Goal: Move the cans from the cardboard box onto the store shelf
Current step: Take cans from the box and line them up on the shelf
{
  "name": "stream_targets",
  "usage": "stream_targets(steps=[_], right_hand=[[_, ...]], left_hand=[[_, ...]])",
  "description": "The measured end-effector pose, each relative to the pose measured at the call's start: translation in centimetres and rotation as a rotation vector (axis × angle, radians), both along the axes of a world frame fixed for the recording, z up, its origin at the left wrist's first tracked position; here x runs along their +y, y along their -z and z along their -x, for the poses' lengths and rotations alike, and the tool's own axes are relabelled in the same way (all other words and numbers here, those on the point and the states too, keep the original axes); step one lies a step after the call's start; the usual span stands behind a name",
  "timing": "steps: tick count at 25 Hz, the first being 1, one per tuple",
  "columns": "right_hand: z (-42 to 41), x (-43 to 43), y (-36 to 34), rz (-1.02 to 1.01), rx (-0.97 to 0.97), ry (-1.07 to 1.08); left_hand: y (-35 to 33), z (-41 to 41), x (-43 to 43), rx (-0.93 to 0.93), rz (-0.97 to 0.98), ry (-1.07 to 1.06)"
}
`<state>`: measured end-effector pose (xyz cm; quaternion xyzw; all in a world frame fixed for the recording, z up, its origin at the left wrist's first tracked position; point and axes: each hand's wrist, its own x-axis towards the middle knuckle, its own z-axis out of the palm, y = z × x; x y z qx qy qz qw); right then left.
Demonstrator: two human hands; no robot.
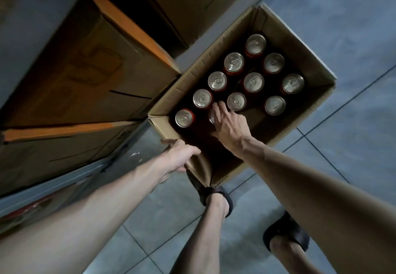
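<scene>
Head view: the right hand point(229, 123) reaches into the cardboard box point(295, 44), fingers and thumb curled down around an eleventh can point(211, 117). The hand hides all but a sliver of this can's silver top near the box's left corner. Ten other cans point(253, 82) stand upright in rows, tops showing and red sides mostly lost in shadow. The left hand point(180, 155) grips the box's near rim by the near corner, thumb over the edge, its fingers hidden behind the wall. The box sits on the tiled floor point(353, 38), its near corner covering the toe of one sandalled foot point(216, 196). Stacked cartons point(85, 70) crowd the box's left side. At the lower left a blurred red shape point(25, 209) is too smeared to identify.
</scene>
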<state>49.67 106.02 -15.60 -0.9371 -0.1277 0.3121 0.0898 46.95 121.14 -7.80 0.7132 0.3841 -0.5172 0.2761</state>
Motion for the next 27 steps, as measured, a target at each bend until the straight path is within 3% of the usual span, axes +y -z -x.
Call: stream_targets(steps=[5,9,12,15,19,23,27], right_hand=[[-0.3,0.5,-0.6,-0.045,-0.097,0.033],[0.7,-1.6,-5.5,-0.306,0.068,0.420],[-0.1,-5.0,-11.4,-0.594,0.269,0.801],[-1.7,-8.3,-20.2,-0.876,0.480,0.998],[-4.9,-11.3,-33.5,-0.931,0.448,0.912],[-7.8,-13.3,-48.8,-0.952,0.406,0.694],[-9.2,-13.7,-64.2,-1.000,0.492,0.340]], left_hand=[[0.2,0.0,0.4,0.027,0.016,0.026],[-2.7,0.1,0.5,0.000,-0.046,0.220],[-8.0,0.0,-1.8,-0.202,-0.108,0.407],[-16.2,-1.2,-4.6,-0.474,0.103,0.424],[-28.2,-4.6,-7.3,-0.608,0.194,0.463],[-42.1,-6.4,-9.1,-0.689,0.289,0.340],[-56.0,-7.0,-8.1,-0.568,0.647,0.210]])
